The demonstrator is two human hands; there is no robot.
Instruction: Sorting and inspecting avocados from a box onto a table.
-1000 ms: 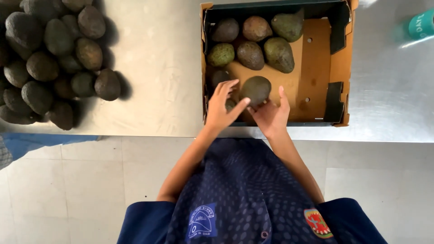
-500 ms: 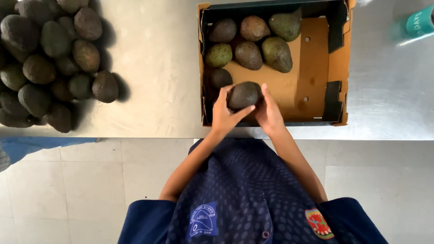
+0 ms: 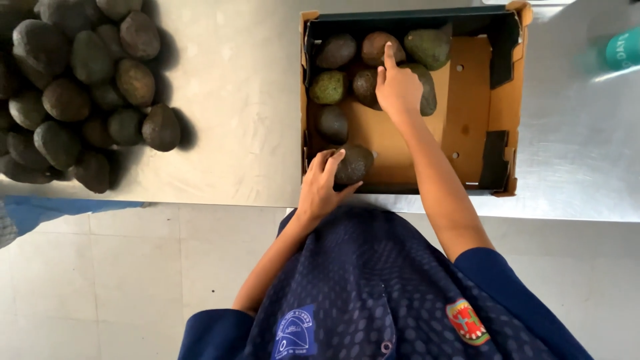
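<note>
An open cardboard box (image 3: 508, 100) sits on a steel table and holds several dark avocados. My left hand (image 3: 321, 181) grips one avocado (image 3: 353, 163) at the box's near left corner. My right hand (image 3: 398, 85) reaches deep into the box, index finger stretched out and touching a brownish avocado (image 3: 375, 47) in the back row. Its palm covers part of a large dark avocado (image 3: 427, 90). A green avocado (image 3: 328, 87) and another dark one (image 3: 332, 123) lie along the box's left wall.
A big pile of loose avocados (image 3: 73, 87) lies on the steel table (image 3: 240, 113) at the far left. A teal bottle (image 3: 623, 48) lies at the right edge. Tiled floor shows below the table's front edge.
Both hands were together on one avocado at the box's near side. My right hand has let go and reached to the back row; my left hand stays on that avocado, now nearer the left corner.
</note>
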